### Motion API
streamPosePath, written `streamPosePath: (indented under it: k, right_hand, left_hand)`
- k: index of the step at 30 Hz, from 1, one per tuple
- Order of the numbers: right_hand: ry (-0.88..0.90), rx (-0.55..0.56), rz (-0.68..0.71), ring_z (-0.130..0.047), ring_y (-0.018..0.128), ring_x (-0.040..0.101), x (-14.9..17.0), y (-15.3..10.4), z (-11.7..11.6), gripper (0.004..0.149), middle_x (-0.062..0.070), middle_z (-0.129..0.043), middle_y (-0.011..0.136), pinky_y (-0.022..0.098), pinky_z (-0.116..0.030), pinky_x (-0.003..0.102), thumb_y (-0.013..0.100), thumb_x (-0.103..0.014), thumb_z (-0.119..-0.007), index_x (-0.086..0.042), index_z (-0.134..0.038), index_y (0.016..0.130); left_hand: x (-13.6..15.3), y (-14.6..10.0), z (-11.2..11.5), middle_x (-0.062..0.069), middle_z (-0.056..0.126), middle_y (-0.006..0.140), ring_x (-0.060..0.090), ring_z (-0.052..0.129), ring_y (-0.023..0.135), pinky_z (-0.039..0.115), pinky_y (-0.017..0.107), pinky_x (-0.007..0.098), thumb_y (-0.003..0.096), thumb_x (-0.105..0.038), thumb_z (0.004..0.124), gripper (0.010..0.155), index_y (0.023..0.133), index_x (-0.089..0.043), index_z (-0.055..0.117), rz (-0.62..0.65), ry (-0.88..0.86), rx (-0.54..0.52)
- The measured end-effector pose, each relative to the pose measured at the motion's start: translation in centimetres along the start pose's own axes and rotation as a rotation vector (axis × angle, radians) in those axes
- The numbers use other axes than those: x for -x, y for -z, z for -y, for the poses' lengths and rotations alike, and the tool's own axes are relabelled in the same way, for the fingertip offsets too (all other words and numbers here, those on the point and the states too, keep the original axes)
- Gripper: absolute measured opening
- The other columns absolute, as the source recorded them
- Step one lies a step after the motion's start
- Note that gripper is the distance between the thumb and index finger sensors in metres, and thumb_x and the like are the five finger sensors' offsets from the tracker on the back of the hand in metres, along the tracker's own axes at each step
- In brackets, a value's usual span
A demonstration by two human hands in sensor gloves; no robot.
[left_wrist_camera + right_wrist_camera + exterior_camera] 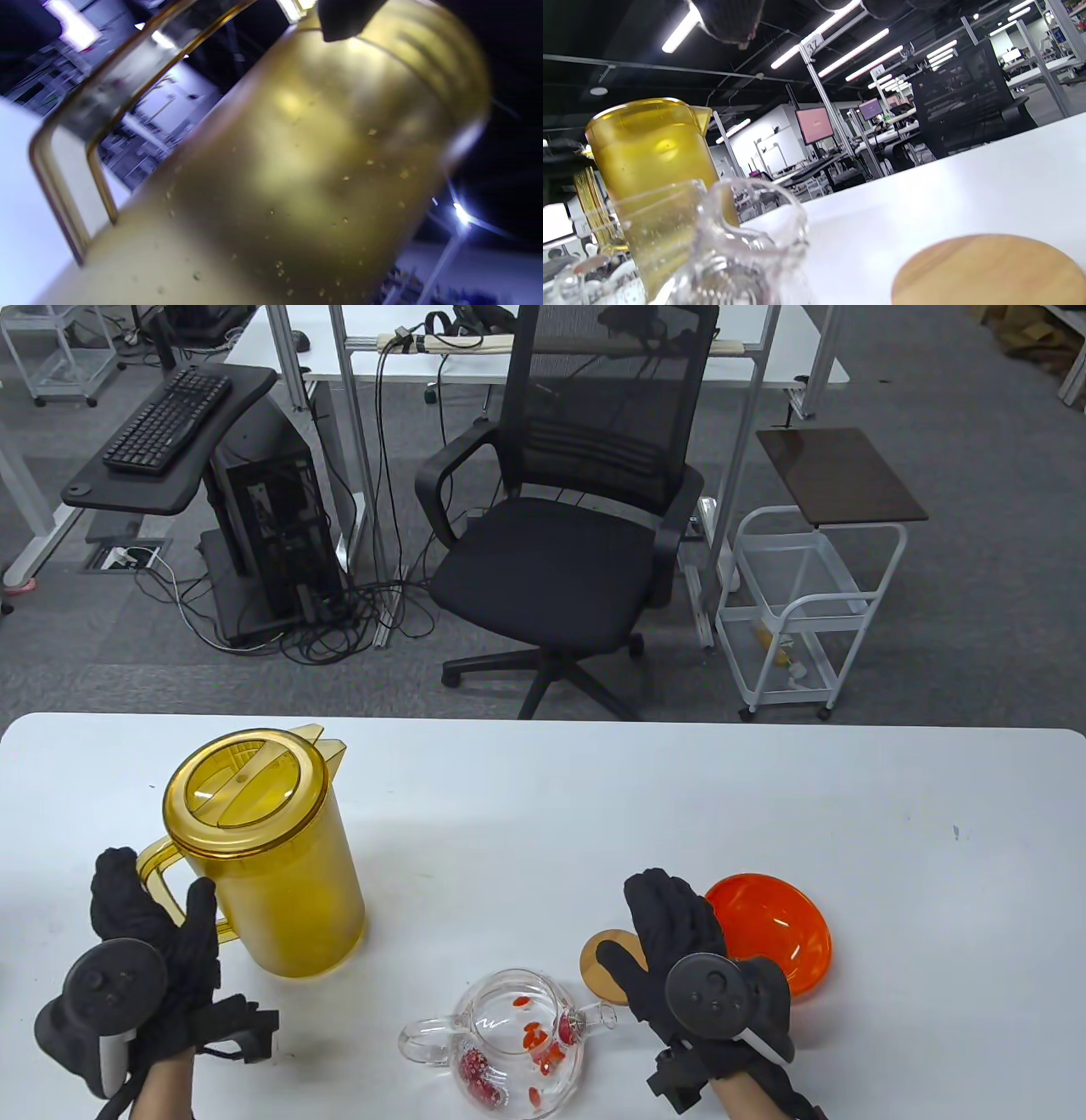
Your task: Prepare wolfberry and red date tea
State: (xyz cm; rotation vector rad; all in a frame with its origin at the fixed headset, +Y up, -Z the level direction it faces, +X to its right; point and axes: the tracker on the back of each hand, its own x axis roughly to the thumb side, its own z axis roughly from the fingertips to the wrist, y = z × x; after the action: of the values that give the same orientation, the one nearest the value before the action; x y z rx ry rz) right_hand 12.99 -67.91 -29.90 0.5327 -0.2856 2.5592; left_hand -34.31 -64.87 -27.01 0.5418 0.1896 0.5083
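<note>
Table view: red dates and wolfberries [543, 1044] already lie in glass teapot [517, 1039]; left hand [157, 937] spread beside yellow pitcher handle [157, 865], grasping nothing; water unpoured.

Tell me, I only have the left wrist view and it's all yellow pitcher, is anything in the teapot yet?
Observer: Yes. The glass teapot holds red dates and wolfberries, and I see no water in it.
Operator: Is its lid on?
Observer: No. A round wooden lid lies on the table beside the teapot, partly under the right hand.
Operator: Is that hand holding the lid?
Observer: Not that I can see. Its fingers are stretched out flat above it, in front of an orange bowl.
Operator: And my left hand?
Observer: The left hand is open at the yellow pitcher handle, not yet closed around it.
</note>
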Motion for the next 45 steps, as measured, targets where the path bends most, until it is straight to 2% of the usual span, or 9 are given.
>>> streamPosePath:
  k: [4, 8, 12, 18, 22, 27, 34, 38, 45]
  right_hand:
    - [-0.023, -0.080, -0.060, -0.044, 0.100, 0.062, 0.8, 0.5, -0.3, 0.073, 0.034, -0.043, 0.111, 0.071, -0.035, 0.073, 0.056, -0.035, -0.074, 0.001, -0.042, 0.111]
    - [-0.015, -0.210, -0.106, -0.042, 0.100, 0.063, 1.7, 1.5, -1.5, 0.075, 0.034, -0.041, 0.112, 0.071, -0.033, 0.074, 0.055, -0.032, -0.078, 0.001, -0.042, 0.112]
    - [-0.075, -0.378, -0.158, -0.039, 0.100, 0.064, 2.2, 2.7, -3.6, 0.076, 0.034, -0.038, 0.113, 0.071, -0.033, 0.075, 0.054, -0.031, -0.079, -0.002, -0.040, 0.112]
    - [-0.101, -0.636, -0.213, -0.029, 0.100, 0.067, 3.3, 4.3, -7.2, 0.080, 0.036, -0.027, 0.114, 0.070, -0.029, 0.076, 0.053, -0.031, -0.081, -0.009, -0.034, 0.114]
    - [-0.065, -0.785, -0.218, -0.016, 0.099, 0.068, 3.9, 4.8, -9.2, 0.083, 0.034, -0.011, 0.113, 0.069, -0.023, 0.078, 0.053, -0.031, -0.081, -0.014, -0.027, 0.114]
    - [-0.096, -0.889, -0.242, -0.008, 0.098, 0.068, 4.4, 4.8, -11.0, 0.086, 0.033, -0.001, 0.111, 0.068, -0.019, 0.080, 0.053, -0.031, -0.082, -0.018, -0.021, 0.113]
    - [-0.138, -0.788, -0.155, -0.030, 0.096, 0.069, 4.6, 5.2, -11.4, 0.082, 0.035, -0.020, 0.110, 0.067, -0.039, 0.076, 0.051, -0.028, -0.086, -0.016, -0.033, 0.111]
    - [-0.203, -0.741, -0.082, -0.045, 0.094, 0.066, 4.8, 5.7, -11.0, 0.092, 0.036, -0.032, 0.108, 0.064, -0.051, 0.074, 0.045, -0.031, -0.091, -0.002, -0.032, 0.110]
    - [-0.106, -0.528, -0.025, -0.046, 0.094, 0.065, 3.1, 6.5, -6.5, 0.094, 0.037, -0.033, 0.108, 0.064, -0.052, 0.072, 0.044, -0.035, -0.092, -0.001, -0.034, 0.110]
  left_hand:
    - [-3.7, -2.5, -0.4, 0.014, 0.017, 0.126, 0.047, 0.020, 0.117, 0.022, 0.085, 0.061, 0.0582, -0.057, 0.068, 0.095, 0.117, -0.017, 0.004, 0.238, 0.155, -0.018]
    - [-6.4, -4.0, 1.0, 0.011, 0.032, 0.128, 0.042, 0.031, 0.121, 0.022, 0.087, 0.060, 0.0570, -0.057, 0.067, 0.086, 0.120, -0.022, 0.020, 0.431, 0.120, 0.135]
    - [-7.8, -5.1, 2.8, 0.006, 0.037, 0.128, 0.039, 0.036, 0.121, 0.027, 0.089, 0.057, 0.0565, -0.055, 0.067, 0.082, 0.119, -0.023, 0.025, 0.530, 0.116, 0.216]
    - [-7.6, -5.8, 4.0, 0.005, 0.040, 0.127, 0.039, 0.038, 0.121, 0.027, 0.089, 0.056, 0.0566, -0.055, 0.067, 0.081, 0.119, -0.023, 0.027, 0.551, 0.133, 0.289]
    - [-7.2, -6.0, 4.8, 0.006, 0.040, 0.127, 0.040, 0.038, 0.121, 0.028, 0.089, 0.056, 0.0567, -0.055, 0.067, 0.080, 0.119, -0.023, 0.028, 0.538, 0.162, 0.344]
    - [-6.7, -6.0, 5.4, 0.006, 0.042, 0.127, 0.040, 0.039, 0.120, 0.028, 0.088, 0.056, 0.0566, -0.055, 0.067, 0.080, 0.119, -0.023, 0.029, 0.526, 0.167, 0.382]
    - [-6.5, -6.1, 5.8, 0.006, 0.043, 0.127, 0.040, 0.040, 0.120, 0.029, 0.088, 0.057, 0.0565, -0.055, 0.067, 0.079, 0.119, -0.023, 0.031, 0.522, 0.173, 0.413]
    - [-6.4, -6.1, 5.9, 0.006, 0.043, 0.127, 0.040, 0.040, 0.120, 0.029, 0.088, 0.057, 0.0564, -0.055, 0.067, 0.079, 0.119, -0.023, 0.032, 0.521, 0.170, 0.420]
    - [-6.6, -6.1, 6.1, 0.006, 0.044, 0.126, 0.040, 0.040, 0.120, 0.029, 0.088, 0.057, 0.0564, -0.055, 0.067, 0.079, 0.119, -0.022, 0.032, 0.527, 0.172, 0.436]
